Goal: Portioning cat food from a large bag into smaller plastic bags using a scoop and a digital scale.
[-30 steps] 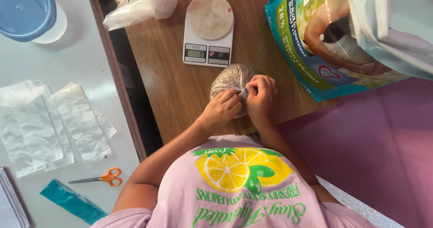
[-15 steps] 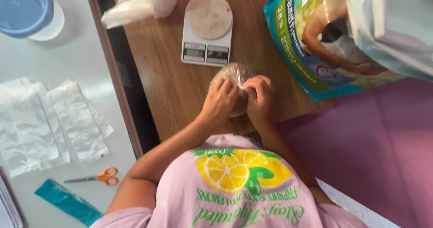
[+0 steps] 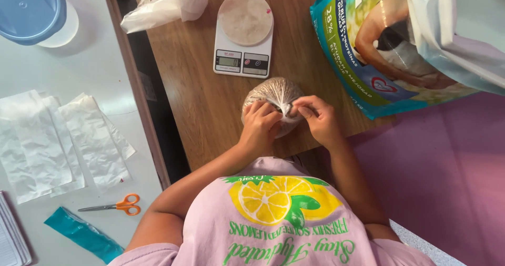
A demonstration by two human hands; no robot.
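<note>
Both hands work at a small clear plastic bag [image 3: 276,93] full of pale grain-like stuff, sitting on the brown wooden table [image 3: 200,108] just in front of the person's chest; left hand [image 3: 260,125] is curled w/ fingers closed against the bag's near side, right hand [image 3: 317,119] pinches the gathered neck of the bag btwn thumb and fingertips; the two hands are close together, almost touching at the twisted plastic.

Just beyond the bag stands a white kitchen scale [image 3: 243,34] w/ a round platter on top; to the right, a big printed feed sack [image 3: 363,50] in blue, green and orange leans over the table edge, w/ a whitish plastic bag [image 3: 452,40] draped over its top; top left of the table, crumpled clear plastic [image 3: 165,3].

On the pale surface at left: flat clear bags [image 3: 52,140] laid out, orange-handled scissors [image 3: 118,205], a teal strip [image 3: 81,234], a blue lid [image 3: 29,8] on a white tub.
</note>
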